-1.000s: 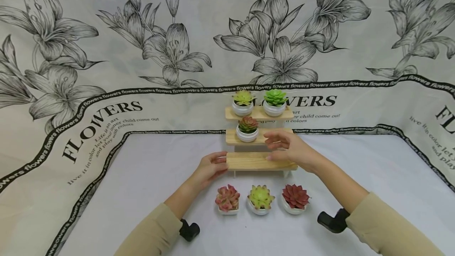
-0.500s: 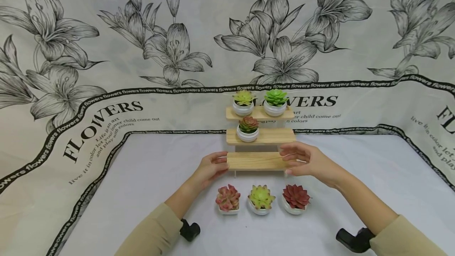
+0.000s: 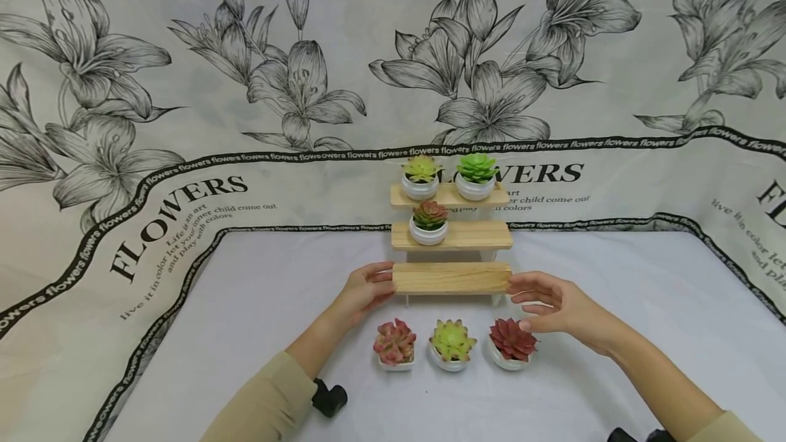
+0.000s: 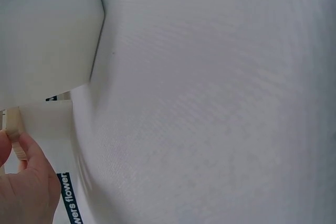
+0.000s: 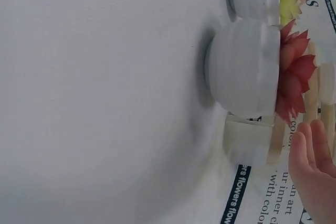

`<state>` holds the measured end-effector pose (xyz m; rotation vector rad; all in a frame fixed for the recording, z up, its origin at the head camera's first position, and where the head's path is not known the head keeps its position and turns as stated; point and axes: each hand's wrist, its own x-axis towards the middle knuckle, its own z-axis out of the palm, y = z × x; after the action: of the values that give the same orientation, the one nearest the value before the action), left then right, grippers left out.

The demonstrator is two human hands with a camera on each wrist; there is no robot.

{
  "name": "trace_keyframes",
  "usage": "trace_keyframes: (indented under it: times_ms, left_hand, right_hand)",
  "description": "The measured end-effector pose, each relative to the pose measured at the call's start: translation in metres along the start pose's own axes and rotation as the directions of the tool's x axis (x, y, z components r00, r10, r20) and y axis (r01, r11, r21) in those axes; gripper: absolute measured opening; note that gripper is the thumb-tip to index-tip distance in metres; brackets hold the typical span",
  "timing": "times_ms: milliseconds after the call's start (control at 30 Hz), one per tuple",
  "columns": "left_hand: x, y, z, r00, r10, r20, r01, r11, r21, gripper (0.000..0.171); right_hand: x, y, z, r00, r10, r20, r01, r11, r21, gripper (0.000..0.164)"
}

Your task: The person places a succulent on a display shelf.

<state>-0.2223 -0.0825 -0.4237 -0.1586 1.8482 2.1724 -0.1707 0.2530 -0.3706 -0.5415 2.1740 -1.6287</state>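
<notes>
A three-tier plant stand with wooden boards stands in the middle of the table in the head view. My left hand (image 3: pixel 364 295) pinches the left end of its bottom board (image 3: pixel 451 280); the left wrist view shows thumb and fingers on the wooden end (image 4: pixel 14 123). With fingers loosely bent and holding nothing, my right hand (image 3: pixel 561 304) is at the board's right end, its thumb close to a dark red succulent (image 3: pixel 512 340) in a white pot (image 5: pixel 244 69). Left of that plant are a yellow-green succulent (image 3: pixel 452 341) and a pink-red one (image 3: pixel 394 343), both in white pots.
On the top board sit a yellowish succulent (image 3: pixel 421 169) and a bright green one (image 3: pixel 476 169). A red-green succulent (image 3: pixel 429 217) stands at the left of the middle board (image 3: pixel 482 236). Flower-printed cloth (image 3: pixel 331 189) rises behind the white table cover (image 3: pixel 276 271).
My right hand has moved down and to the right, from over the boards to beside the bottom board's right end. The left hand stays at the left end.
</notes>
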Motion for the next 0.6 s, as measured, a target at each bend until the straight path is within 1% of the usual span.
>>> trace_keyframes:
  times_ms: [133, 300, 600]
  left_hand:
    - [0.000, -0.001, 0.000, 1.000, -0.001, 0.000, 0.001, 1.000, 0.001, 0.045]
    - [0.001, -0.002, -0.001, 1.000, 0.015, 0.015, -0.015, 1.000, -0.008, 0.046]
    - [0.001, -0.002, -0.001, 1.000, 0.007, 0.010, -0.007, 1.000, 0.000, 0.046]
  right_hand:
    - [-0.007, 0.010, 0.000, 1.000, 0.020, 0.008, -0.020, 1.000, 0.013, 0.063]
    - [-0.013, 0.020, 0.001, 1.000, -0.003, 0.030, 0.002, 0.999, 0.042, 0.059]
    - [-0.016, 0.034, 0.004, 0.997, -0.010, 0.072, 0.008, 0.999, 0.034, 0.067]
